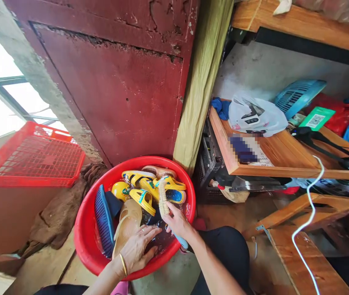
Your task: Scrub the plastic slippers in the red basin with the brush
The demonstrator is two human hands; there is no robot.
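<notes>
A red basin (81, 233) holds water and several shoes and slippers. My right hand (178, 221) is closed around a scrub brush (163, 200), its pale bristles standing up and its blue handle end showing below the palm. Fingers stretched out, my left hand (139, 247) lies at the lower end of a tan sandal (128, 221); whether it presses on the sandal I cannot tell. A blue ribbed slipper (104, 223) leans on the basin's left wall. Yellow sandals (143, 199) are heaped beyond both hands, partly behind the brush.
A maroon door (115, 94) stands behind the basin. At left is a red plastic crate (43, 153) near brown sacking (60, 213). To the right, a wooden shelf (285, 153) carries a white plastic bag (256, 114) and a blue fan (300, 96); a white cable (311, 205) hangs down.
</notes>
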